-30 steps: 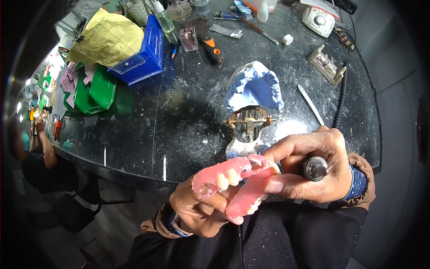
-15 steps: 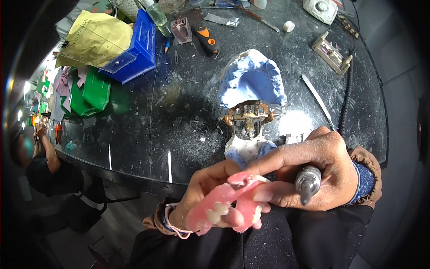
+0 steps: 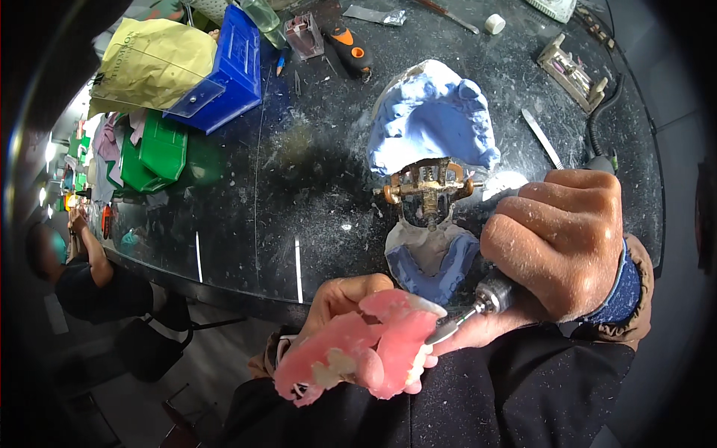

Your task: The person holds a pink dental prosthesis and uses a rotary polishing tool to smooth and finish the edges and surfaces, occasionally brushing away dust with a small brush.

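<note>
My left hand (image 3: pixel 337 300) is closed around a pink denture (image 3: pixel 403 345), above my lap. Cream teeth line its right edge, and a pale patch shows on its left part. Most of the left fingers are hidden behind the denture. My right hand (image 3: pixel 562 243) is wrapped round a rotary handpiece (image 3: pixel 496 291), whose bur (image 3: pixel 448 328) points down-left to the denture's right edge, near the teeth. Whether the bur touches it I cannot tell. Just beyond my hands, an articulator (image 3: pixel 429 187) lies opened out on the bench, bearing a large blue dental model (image 3: pixel 429 123) and a smaller blue-and-white one (image 3: pixel 433 261).
The dusty dark bench (image 3: pixel 299 201) curves along its near edge. A blue bin (image 3: pixel 235 78) and a green bin (image 3: pixel 164 153) stand left. Beyond lie an orange-and-black tool (image 3: pixel 349 54), a bur stand (image 3: pixel 571 75) and a metal spatula (image 3: pixel 541 138). Another person (image 3: pixel 89 261) sits far left.
My right thumb and fingers have come away from the denture, and the handpiece has turned its bur toward it. The denture has tilted in my left hand. The view has shifted slightly.
</note>
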`<state>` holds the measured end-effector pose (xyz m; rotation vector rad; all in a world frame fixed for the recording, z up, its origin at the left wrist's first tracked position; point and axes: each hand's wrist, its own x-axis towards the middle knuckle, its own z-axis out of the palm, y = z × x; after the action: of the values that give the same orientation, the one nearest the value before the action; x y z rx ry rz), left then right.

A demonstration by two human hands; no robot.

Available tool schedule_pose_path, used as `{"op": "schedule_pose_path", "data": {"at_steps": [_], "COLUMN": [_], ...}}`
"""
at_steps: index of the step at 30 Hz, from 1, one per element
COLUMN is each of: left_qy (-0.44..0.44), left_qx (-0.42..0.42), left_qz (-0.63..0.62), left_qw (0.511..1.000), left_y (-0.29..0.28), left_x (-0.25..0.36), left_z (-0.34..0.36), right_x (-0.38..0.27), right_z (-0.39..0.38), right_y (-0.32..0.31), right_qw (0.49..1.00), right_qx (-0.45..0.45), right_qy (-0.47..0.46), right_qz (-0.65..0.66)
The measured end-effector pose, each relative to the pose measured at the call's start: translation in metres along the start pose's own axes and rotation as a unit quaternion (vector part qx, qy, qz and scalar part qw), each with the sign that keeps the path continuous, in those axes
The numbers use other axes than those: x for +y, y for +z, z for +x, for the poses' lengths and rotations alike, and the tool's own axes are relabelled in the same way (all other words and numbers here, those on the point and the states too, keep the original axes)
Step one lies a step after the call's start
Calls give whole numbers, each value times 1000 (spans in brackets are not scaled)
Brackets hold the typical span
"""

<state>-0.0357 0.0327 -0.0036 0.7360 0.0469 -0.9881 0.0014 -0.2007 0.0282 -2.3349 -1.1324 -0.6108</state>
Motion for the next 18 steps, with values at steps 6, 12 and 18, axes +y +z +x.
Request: {"op": "schedule_pose_path", "data": {"at_steps": [6,12,18], "left_qy": [86,54,48], "left_qx": [-55,5,6], "left_qz": [-57,-23,-101], "left_qw": [993,998,994], "left_y": [-3,-1,-1], "left_x": [-4,-2,-4], "left_z": [5,4,6], "right_x": [-7,-7,-4], "right_z": [1,1,0], "right_y": [-3,-3,6], "right_qw": [998,999,1000], "right_qx": [-25,-27,-5], "right_qy": [3,1,-1], "right_qz": [-52,-46,-25]}}
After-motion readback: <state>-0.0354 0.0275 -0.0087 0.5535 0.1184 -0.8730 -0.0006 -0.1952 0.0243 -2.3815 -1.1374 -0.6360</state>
